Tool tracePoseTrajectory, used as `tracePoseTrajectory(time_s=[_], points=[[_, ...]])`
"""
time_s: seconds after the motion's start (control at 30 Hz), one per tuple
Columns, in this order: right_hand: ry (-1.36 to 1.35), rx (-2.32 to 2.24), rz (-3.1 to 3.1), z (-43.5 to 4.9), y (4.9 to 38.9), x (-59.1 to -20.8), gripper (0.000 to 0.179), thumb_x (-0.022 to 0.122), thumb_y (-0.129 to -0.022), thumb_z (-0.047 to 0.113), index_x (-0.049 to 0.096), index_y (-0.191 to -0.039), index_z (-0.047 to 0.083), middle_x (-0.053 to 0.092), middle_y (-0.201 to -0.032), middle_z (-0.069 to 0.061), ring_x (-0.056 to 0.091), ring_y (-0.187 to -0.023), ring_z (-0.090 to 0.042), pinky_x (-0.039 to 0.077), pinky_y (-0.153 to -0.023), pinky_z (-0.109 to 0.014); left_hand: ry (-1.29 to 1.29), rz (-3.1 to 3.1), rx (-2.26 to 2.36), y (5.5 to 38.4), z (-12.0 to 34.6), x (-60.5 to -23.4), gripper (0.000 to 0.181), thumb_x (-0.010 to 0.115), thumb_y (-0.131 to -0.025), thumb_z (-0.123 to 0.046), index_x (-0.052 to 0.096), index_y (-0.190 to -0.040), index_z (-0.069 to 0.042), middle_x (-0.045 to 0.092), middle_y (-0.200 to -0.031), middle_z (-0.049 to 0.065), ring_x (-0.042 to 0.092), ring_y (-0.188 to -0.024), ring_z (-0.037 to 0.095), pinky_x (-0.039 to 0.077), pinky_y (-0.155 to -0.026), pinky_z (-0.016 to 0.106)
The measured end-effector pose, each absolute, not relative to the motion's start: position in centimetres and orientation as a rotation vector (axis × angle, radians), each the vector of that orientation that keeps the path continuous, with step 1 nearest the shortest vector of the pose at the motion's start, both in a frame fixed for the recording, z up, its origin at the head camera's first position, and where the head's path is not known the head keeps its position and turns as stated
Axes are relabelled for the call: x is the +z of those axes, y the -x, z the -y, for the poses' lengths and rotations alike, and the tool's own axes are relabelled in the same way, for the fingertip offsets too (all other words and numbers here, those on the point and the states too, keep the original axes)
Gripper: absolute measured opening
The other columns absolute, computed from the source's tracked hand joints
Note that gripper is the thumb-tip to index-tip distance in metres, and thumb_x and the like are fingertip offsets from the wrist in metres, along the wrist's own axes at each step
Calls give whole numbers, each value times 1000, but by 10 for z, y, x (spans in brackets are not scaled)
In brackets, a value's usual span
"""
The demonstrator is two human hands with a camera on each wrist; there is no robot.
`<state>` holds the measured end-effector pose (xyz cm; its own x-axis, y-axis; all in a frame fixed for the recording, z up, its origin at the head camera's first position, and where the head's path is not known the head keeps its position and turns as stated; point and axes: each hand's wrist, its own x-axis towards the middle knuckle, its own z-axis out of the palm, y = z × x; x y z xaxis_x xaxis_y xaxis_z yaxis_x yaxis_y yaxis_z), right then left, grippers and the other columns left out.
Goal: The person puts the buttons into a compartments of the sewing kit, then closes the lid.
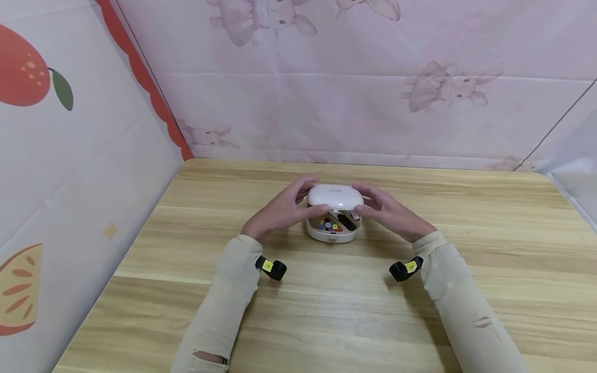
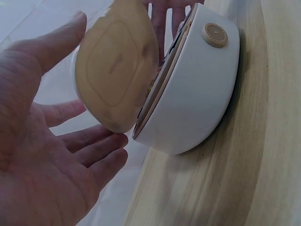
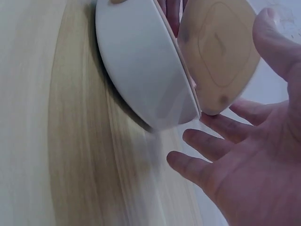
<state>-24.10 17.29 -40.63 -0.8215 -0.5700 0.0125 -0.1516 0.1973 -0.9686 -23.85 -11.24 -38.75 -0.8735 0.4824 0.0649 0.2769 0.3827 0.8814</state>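
Observation:
A small white oval storage box (image 1: 332,237) stands on the table with its hinged lid (image 1: 335,197) tilted partway up. The lid's tan inner face (image 2: 115,66) shows in the left wrist view. My left hand (image 1: 291,207) holds the lid's left end, thumb along the front edge and fingers round the back. At the right end my right hand (image 1: 384,210) does the same, its fingertips right by the hinge side in the right wrist view. Inside, several small colourful round pieces (image 1: 328,225) lie in the front compartment, and a black elongated item (image 1: 346,221) lies beside them.
The box stands on a light wood-grain table (image 1: 326,311). A pink curtain with rabbit prints (image 1: 350,114) hangs behind the table, and a white panel with fruit prints (image 1: 93,155) borders its left edge. Black wrist cameras (image 1: 271,267) sit on both sleeves.

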Motion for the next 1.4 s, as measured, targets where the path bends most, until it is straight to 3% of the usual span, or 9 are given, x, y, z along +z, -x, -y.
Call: tracePoseTrajectory(time_s=[0.23, 0.37, 0.67, 0.97, 1.4], points=[[693, -1628, -2134, -175, 242, -410, 68, 60, -104, 18, 22, -159, 4, 24, -163, -15, 20, -150, -41, 26, -117, -56, -675, -2462, 1470, 239, 112, -389, 85, 82, -86, -42, 37, -154, -17, 42, -154, 2, 37, -144, 22, 30, -118, 41], [717, -1598, -2142, -177, 242, -413, 69, 60, -104, 18, 20, -160, 7, 20, -165, -13, 16, -151, -40, 23, -118, -57, -702, -2483, 1437, 240, 113, -389, 87, 84, -84, -39, 38, -153, -13, 46, -151, 4, 38, -143, 21, 29, -118, 38], [762, -1540, -2208, -179, 242, -415, 76, 66, -100, 15, 20, -160, 8, 16, -167, -12, 12, -151, -42, 15, -119, -59, -794, -2522, 1361, 240, 112, -389, 89, 89, -80, -31, 40, -151, -7, 49, -149, 8, 41, -141, 23, 30, -118, 42], [807, -1444, -2303, -176, 240, -416, 81, 72, -96, 16, 23, -160, 11, 19, -167, -8, 12, -153, -38, 13, -119, -61, -774, -2591, 1276, 239, 109, -392, 95, 93, -74, -32, 40, -150, -8, 48, -149, 6, 42, -141, 24, 32, -117, 42], [863, -1405, -2333, -176, 239, -420, 89, 75, -93, 14, 18, -160, 9, 12, -168, -14, 11, -151, -45, 15, -119, -61, -780, -2619, 1269, 235, 107, -393, 101, 95, -70, -24, 37, -151, -6, 47, -149, 10, 41, -141, 24, 31, -117, 43]])
